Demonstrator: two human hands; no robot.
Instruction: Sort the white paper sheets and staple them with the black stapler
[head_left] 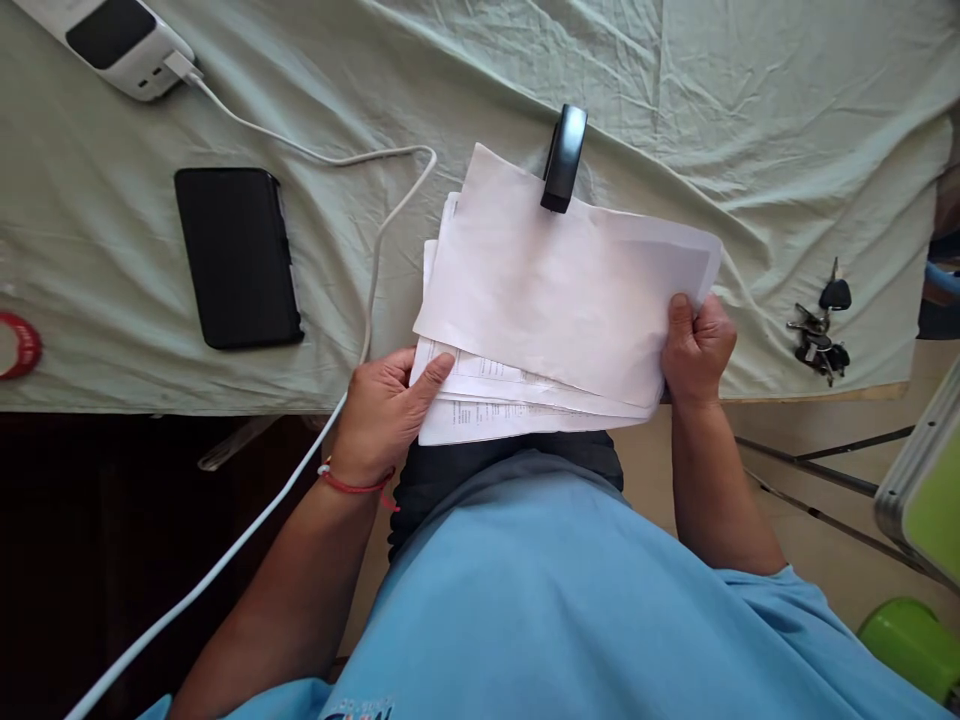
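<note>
— Papers, a loose stack of several sheets, sit at the near edge of the table; they overhang it toward the person's lap; the top sheet is blank and skewed against the printed sheets under it.

— And the hands?

— Both grip the stack; the left hand clasps the lower left corner, thumb laid across the printed sheets, a red thread around the wrist; the right hand is clenched on the right edge, thumb on top of the blank sheet.

— What lies around?

— A black stapler rests on the green cloth with its near end touching the top edge of the sheets; a black phone lies well to the left, face down or dark, I cannot tell which; a white cable runs between phone and papers from a white charger at the far left corner; a bunch of keys lies to the right, apart from the right hand; a red ring-shaped thing shows at the left border.
</note>
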